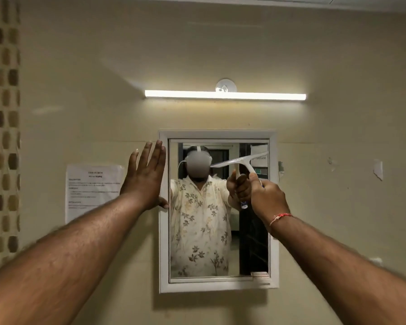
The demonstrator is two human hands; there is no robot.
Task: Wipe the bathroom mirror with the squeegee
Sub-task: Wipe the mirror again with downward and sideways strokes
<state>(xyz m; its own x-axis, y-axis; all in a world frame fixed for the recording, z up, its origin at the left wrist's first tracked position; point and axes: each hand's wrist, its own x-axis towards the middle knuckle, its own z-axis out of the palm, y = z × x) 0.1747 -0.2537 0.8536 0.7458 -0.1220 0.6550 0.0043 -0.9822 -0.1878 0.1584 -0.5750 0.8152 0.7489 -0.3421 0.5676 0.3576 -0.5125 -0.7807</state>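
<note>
Wall (220,55), beige tile, strip light (225,95) above. Mirror (204,231) in white frame (218,134), portrait, centre-low of view. Paper notice (92,191) taped left of it.

Left hand (147,174) flat and spread against the wall at the frame's left edge, fingers (158,153) wide, holding nothing; thumb touches the frame. Looks like bracing.

Right hand (267,195) closed around the squeegee (242,161) handle, near the glass's upper right. Blade's long axis runs roughly horizontal, tilted up to the right, spanning the right half of the glass near the top. Can't tell whether the blade touches the glass.

Judgement: a top-of-stroke position. Right hand is the working one. Open room is downward, nearly the full glass height; inner frame lip close on right and above, so little room sideways. Left half needs a second pass.
</note>
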